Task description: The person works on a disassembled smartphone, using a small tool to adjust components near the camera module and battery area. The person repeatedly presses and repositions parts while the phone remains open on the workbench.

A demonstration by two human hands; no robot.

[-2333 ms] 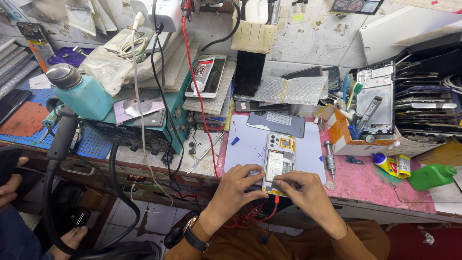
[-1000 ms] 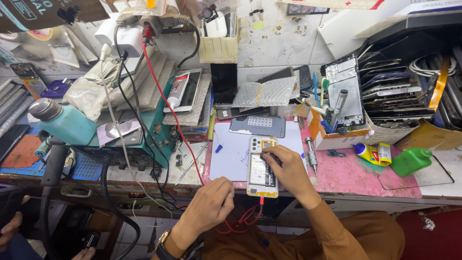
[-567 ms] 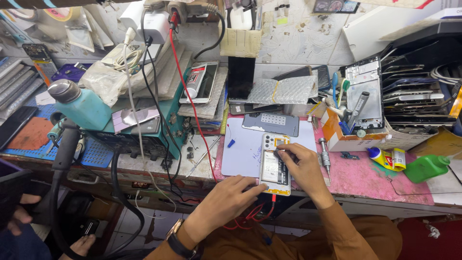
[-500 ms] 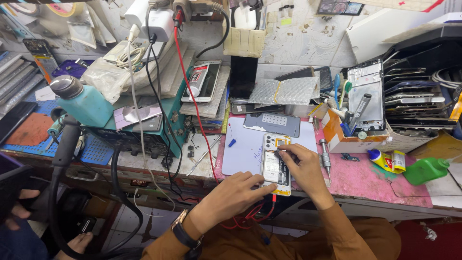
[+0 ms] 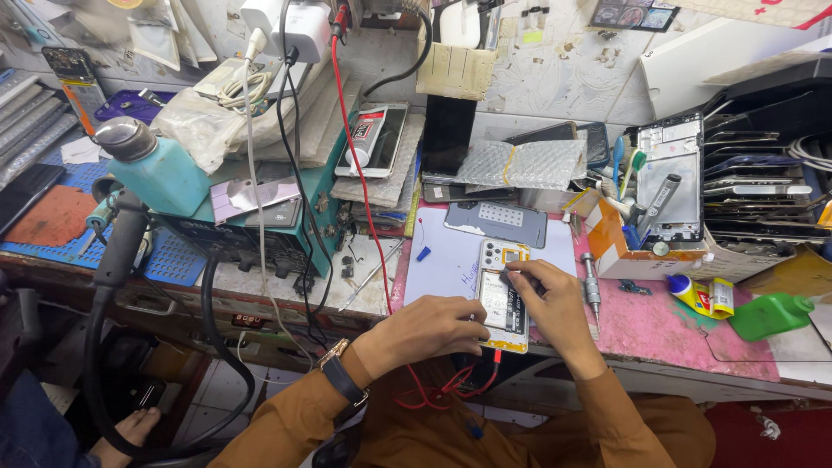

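Since the earlier frames the left hand (image 5: pixel 433 328) has come back up from below the tabletop edge to the phone's left side, while the right hand (image 5: pixel 555 299) has kept to the phone's right side and upper middle. Head view, the only one: an opened phone (image 5: pixel 503 295), back cover off and pale insides showing, lies on a white mat (image 5: pixel 442 260) near the front edge of the tabletop (image 5: pixel 659 325), its long axis running away from the person, camera end far. It sits directly between the hands, each touching it, so neither is clearly nearer. Left-hand fingers curl against the lower left edge, steadying it; right-hand fingertips (image 5: pixel 511 276) pinch close together over the upper middle, perhaps on a small tool or part, though what they hold is too small to make out. A red wire (image 5: pixel 360 182) drops from a wall plug across the tabletop and passes under the phone's near end; where it joins is hidden by the hands. The removed grey cover (image 5: pixel 496 224) lies just beyond the phone, and a screwdriver (image 5: pixel 591 286) lies just right of the right hand. Farther right stand a green bottle (image 5: pixel 767 314) and a box (image 5: pixel 667 251) of tools and parts. Someone else's bare foot (image 5: pixel 121 433) shows at lower left, partly cut off.
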